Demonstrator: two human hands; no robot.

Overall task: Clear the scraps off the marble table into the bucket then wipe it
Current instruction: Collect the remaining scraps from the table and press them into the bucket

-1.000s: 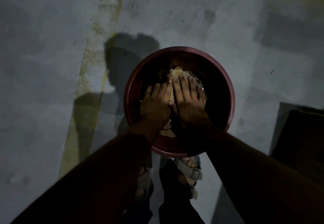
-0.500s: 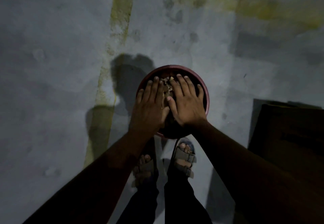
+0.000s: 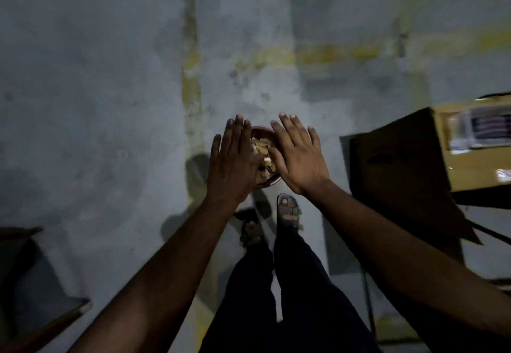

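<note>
Maroon bucket [image 3: 266,184], frame centre, on floor, heaped with scraps [image 3: 262,149]. Left hand [image 3: 235,164], right hand [image 3: 300,159]: fingers flat, spread, holding nothing. Risk: overfull heap spilling if knocked.

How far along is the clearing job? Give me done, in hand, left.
Done: scraps already lie in the red bucket on the floor. In hand: nothing; the left hand and right hand are flat and open above the bucket. Left: the wiping; neither the marble table nor a cloth is in view, so any remaining scraps can't be judged.
</note>
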